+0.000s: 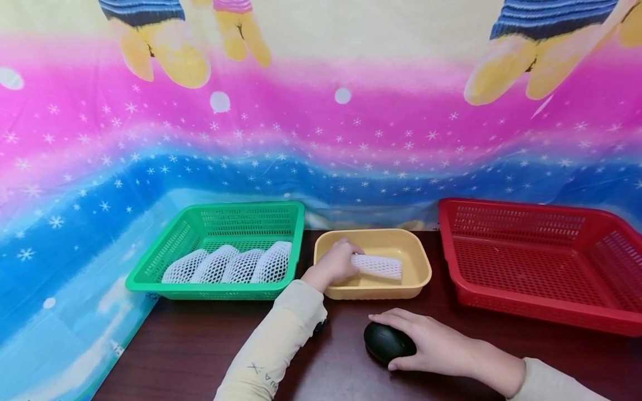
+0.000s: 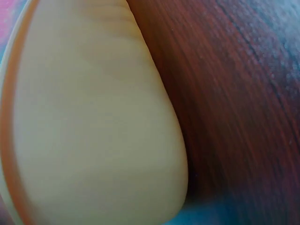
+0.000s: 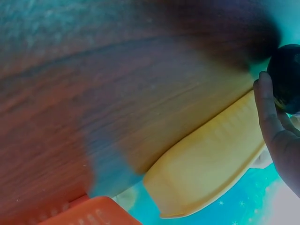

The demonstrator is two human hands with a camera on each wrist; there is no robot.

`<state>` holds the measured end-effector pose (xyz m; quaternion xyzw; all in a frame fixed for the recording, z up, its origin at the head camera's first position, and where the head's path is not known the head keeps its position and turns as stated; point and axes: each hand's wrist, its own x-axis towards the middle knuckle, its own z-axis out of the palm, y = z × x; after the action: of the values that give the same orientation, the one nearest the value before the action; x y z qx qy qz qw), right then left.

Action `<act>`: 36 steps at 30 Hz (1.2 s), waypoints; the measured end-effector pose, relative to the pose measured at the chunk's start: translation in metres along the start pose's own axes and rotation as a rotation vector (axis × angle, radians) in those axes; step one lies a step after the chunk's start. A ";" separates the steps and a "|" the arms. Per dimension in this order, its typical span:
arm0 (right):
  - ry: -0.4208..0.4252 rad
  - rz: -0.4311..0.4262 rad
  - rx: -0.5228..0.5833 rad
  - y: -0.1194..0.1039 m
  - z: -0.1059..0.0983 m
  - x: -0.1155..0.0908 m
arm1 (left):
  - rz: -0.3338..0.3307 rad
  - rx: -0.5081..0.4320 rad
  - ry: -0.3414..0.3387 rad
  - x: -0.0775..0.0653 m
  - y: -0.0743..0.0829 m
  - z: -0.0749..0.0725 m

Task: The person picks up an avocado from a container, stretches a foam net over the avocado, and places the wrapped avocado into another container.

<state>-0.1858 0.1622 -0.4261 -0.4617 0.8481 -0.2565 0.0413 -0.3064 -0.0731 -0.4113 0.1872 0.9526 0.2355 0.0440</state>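
My left hand (image 1: 339, 260) reaches into the yellow tray (image 1: 421, 273) and pinches the left end of a white foam net sleeve (image 1: 378, 266); its fingertips are partly hidden. The sleeve looks flat and lies within the tray. In front of the tray, my right hand (image 1: 426, 342) holds a dark, egg-shaped avocado (image 1: 387, 341) from its right side, thumb below and fingers above. The right wrist view shows the fingers against the dark avocado (image 3: 287, 77) at the right edge. In the left wrist view, the tray's outer wall (image 2: 103, 122) hides the left hand.
A green basket (image 1: 210, 292) at the left holds several items in white foam nets (image 1: 241, 266), lined up along its front. The red basket (image 1: 546, 312) stands at the right. A patterned cloth (image 1: 331, 139) hangs behind the brown table (image 1: 200, 345).
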 end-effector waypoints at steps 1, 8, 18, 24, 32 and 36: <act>0.002 -0.001 -0.005 0.000 0.000 0.000 | 0.005 -0.003 0.005 0.000 0.000 0.000; 0.010 -0.015 -0.024 0.000 -0.001 0.001 | 0.021 -0.031 0.030 -0.002 0.002 -0.007; -0.018 0.000 -0.004 -0.002 -0.005 0.001 | 0.023 -0.066 0.076 -0.007 0.004 -0.014; 0.000 -0.019 -0.035 -0.004 -0.006 0.001 | 0.012 -0.073 0.086 -0.010 0.004 -0.018; 0.015 -0.035 -0.060 -0.005 -0.011 0.003 | 0.034 -0.074 0.098 -0.015 0.008 -0.027; 0.023 -0.029 -0.074 -0.005 -0.015 0.003 | 0.048 -0.074 0.111 -0.018 0.012 -0.031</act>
<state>-0.1877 0.1635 -0.4105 -0.4723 0.8506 -0.2310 0.0108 -0.2910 -0.0834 -0.3781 0.1948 0.9395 0.2816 -0.0078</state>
